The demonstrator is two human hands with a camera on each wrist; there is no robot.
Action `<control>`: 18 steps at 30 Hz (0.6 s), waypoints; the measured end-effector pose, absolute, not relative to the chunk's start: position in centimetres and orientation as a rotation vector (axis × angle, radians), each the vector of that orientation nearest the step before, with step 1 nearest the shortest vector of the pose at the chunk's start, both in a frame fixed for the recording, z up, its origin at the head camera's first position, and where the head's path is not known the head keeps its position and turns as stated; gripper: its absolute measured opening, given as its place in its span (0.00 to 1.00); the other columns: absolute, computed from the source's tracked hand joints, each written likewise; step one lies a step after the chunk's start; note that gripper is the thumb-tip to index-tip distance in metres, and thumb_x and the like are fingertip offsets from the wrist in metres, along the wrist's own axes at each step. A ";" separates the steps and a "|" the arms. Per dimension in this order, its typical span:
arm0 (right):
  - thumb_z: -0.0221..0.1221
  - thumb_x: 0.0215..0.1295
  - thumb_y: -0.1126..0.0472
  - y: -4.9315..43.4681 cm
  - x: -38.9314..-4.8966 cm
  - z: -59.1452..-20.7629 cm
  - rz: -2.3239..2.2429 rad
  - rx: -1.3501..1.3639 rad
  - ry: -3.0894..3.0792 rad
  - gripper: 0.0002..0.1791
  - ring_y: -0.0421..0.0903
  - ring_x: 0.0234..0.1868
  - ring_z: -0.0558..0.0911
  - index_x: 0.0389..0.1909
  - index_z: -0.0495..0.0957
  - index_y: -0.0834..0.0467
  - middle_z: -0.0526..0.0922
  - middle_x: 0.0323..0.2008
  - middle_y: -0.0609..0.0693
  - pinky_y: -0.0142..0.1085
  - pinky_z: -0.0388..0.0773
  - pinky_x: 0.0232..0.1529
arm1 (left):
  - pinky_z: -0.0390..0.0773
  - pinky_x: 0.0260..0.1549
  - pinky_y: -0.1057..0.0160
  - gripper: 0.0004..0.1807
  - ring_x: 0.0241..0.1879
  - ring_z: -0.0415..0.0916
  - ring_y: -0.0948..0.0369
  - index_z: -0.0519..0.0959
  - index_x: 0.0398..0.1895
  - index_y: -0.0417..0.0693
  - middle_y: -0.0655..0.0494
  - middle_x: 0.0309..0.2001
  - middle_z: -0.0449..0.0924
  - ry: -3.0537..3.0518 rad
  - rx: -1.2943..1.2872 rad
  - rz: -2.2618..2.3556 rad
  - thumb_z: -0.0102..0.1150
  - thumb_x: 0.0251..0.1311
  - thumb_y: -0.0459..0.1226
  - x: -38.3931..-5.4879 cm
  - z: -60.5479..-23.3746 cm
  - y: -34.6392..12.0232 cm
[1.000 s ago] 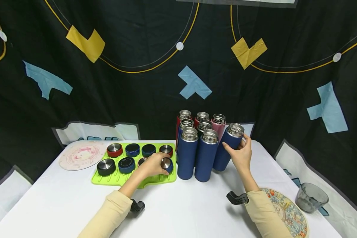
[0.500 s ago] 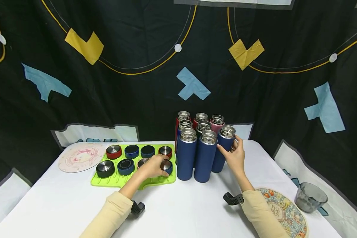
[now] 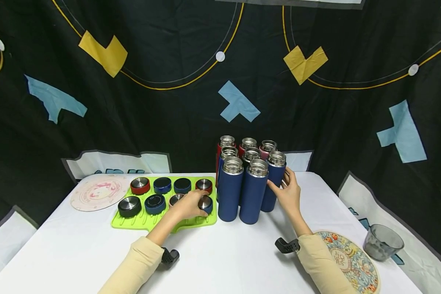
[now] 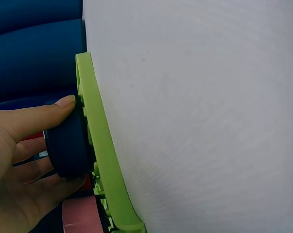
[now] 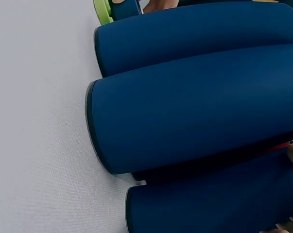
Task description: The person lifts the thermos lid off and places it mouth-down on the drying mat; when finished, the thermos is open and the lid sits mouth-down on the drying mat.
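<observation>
My left hand (image 3: 186,205) grips a navy bottle lid (image 3: 206,203) with a steel top at the right end of a green drying mat (image 3: 147,222). In the left wrist view, thumb and fingers lie round this lid (image 4: 68,143), which rests on the mat. My right hand (image 3: 289,195) holds an upright navy bottle (image 3: 273,181) without a lid, its fingers round the far right side. Two more open navy bottles (image 3: 230,196) stand beside it, with red, blue, black and pink ones behind. Fingertips show at the edge of the held bottle (image 5: 204,206) in the right wrist view.
Several other lids (image 3: 155,204) stand in two rows on the mat. A pink-patterned round placemat (image 3: 100,192) lies at the left. At the right are a floral round mat (image 3: 347,259), partly under my right sleeve, and a grey glass cup (image 3: 383,243). Black cloth hangs behind.
My right hand has moved left with the navy bottle, which was tilted and now stands upright close to the other bottles. The left hand keeps its hold on the lid.
</observation>
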State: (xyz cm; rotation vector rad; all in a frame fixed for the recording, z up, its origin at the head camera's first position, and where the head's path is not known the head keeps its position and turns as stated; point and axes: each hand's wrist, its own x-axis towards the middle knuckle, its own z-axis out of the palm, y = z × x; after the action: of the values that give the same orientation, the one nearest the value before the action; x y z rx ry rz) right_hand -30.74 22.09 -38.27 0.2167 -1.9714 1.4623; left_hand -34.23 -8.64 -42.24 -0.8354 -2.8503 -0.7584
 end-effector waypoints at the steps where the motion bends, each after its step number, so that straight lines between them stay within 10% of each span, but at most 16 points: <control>1: 0.67 0.52 0.75 22.1 -30.7 -38.3 1.467 0.218 -1.968 0.38 0.65 0.61 0.71 0.63 0.61 0.75 0.69 0.59 0.74 0.52 0.69 0.60 | 0.77 0.51 0.52 0.37 0.52 0.76 0.48 0.74 0.57 0.32 0.39 0.53 0.77 -2.846 -0.838 -0.753 0.79 0.40 0.34 -34.2 -42.2 -8.6; 18: 0.70 0.55 0.65 24.1 -31.7 -37.8 1.504 0.182 -1.884 0.38 0.52 0.65 0.70 0.66 0.65 0.65 0.70 0.64 0.59 0.39 0.63 0.66 | 0.76 0.52 0.47 0.37 0.56 0.73 0.43 0.71 0.62 0.37 0.40 0.58 0.75 -2.744 -0.837 -0.955 0.75 0.48 0.37 -33.1 -40.0 -10.5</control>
State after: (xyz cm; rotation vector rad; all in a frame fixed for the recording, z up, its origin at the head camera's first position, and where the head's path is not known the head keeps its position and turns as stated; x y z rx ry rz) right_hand -31.75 24.14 -37.79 0.1824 -1.8844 1.5044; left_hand -33.12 -10.49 -40.00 -0.8368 -2.7440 -0.9552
